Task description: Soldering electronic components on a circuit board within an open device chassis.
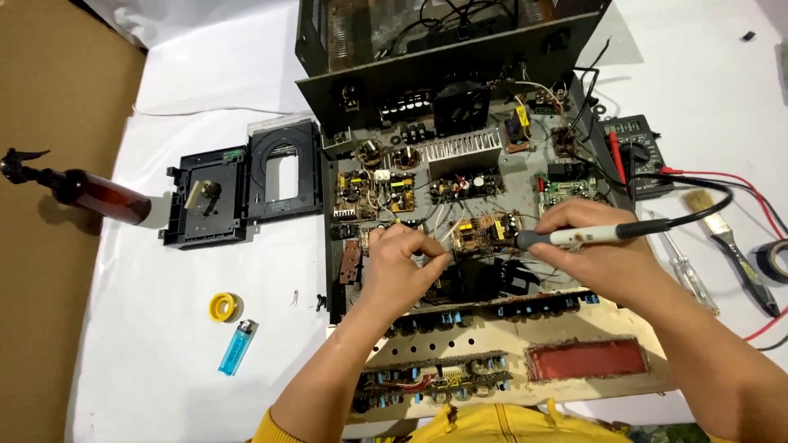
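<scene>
My right hand grips a soldering iron with a white and grey handle, its tip pointing left at a small yellow circuit board. My left hand is pinched shut just left of that board, over the opened electronics chassis; something thin seems held between the fingertips, but I cannot make it out. The chassis holds several circuit boards, a finned heat sink and a black fan. Its front panel lies tipped toward me.
A black disc-drive frame lies left of the chassis. Nearby are a brown spray bottle, a yellow tape roll and a blue lighter. To the right are a multimeter with red leads, a paintbrush and a screwdriver.
</scene>
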